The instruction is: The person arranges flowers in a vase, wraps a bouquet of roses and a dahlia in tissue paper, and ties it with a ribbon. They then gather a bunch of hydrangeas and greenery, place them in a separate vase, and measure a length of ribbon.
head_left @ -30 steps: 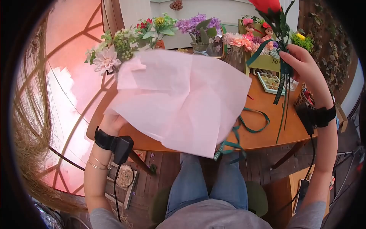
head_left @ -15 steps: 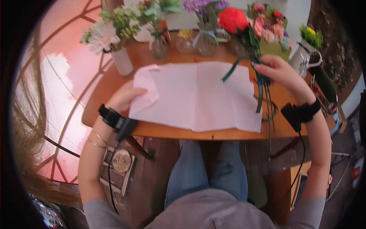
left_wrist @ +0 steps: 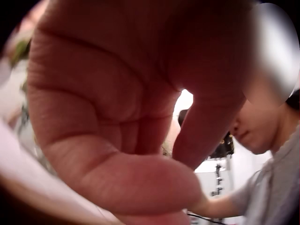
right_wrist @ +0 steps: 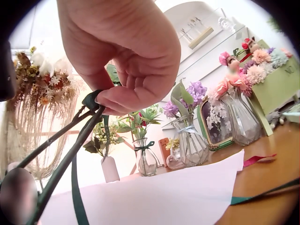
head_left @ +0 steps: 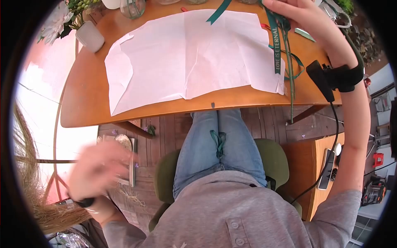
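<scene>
The right hand (head_left: 300,14) pinches smooth, slender green stems (head_left: 292,89) where a flat, glossy dark-green ribbon (head_left: 277,51) printed with pale lettering is tied, above the right side of the wooden table (head_left: 78,97). Beneath the stems' upper part, a thin, creased pink paper sheet (head_left: 161,62) lies spread on the smooth orange-brown top, its left corner folded over. The left hand (head_left: 97,167), blurred and empty, hangs off the table's near left side with fingers loosely bent.

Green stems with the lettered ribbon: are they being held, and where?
Yes, the right hand pinches the green stems where the green ribbon wraps them, their lower ends hanging free. The left hand holds nothing.
</scene>
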Motion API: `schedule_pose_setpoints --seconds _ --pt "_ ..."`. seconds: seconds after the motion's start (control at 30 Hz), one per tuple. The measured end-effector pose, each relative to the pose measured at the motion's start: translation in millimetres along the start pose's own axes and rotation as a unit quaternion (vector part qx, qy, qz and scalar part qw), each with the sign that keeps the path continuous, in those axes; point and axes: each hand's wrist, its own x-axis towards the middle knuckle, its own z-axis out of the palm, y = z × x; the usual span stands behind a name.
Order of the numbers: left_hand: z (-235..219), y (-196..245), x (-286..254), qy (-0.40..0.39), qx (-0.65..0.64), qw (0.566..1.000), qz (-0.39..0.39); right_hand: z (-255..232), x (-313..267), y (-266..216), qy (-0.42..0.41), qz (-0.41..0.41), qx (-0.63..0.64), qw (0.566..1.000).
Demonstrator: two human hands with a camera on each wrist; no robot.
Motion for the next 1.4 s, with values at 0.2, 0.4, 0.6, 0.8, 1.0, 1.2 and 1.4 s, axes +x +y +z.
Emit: schedule_pose_setpoints --seconds 0.2,0.4,0.6,0.8,1.0,1.2,1.4 --pt "183 -89 95 -0.079 0.049 0.99 0.11 0 8 1 -0.002 0.015 -0.005 1.0" --pt "252 -153 159 -0.206 0.2 0.948 0.135 -6 7 6 0.031 -0.084 -0.054 0.995" --pt "232 -141 157 -0.215 0.197 0.947 0.134 -14 0 13 0.038 -0.059 -0.022 0.997" --pt "113 -16 116 -0.123 0.032 0.965 0.23 -27 -5 16 0.066 -0.092 -0.011 0.993" --pt "6 88 131 0.155 0.17 0.942 0.245 -49 -13 16 0.132 -0.094 0.017 0.987" --pt "-67 92 268 0.125 0.284 0.936 0.166 -86 -39 29 0.199 -0.065 -0.045 0.977" --pt "-52 76 338 0.031 0.211 0.97 0.116 -95 -55 41 0.22 -0.009 -0.031 0.975"
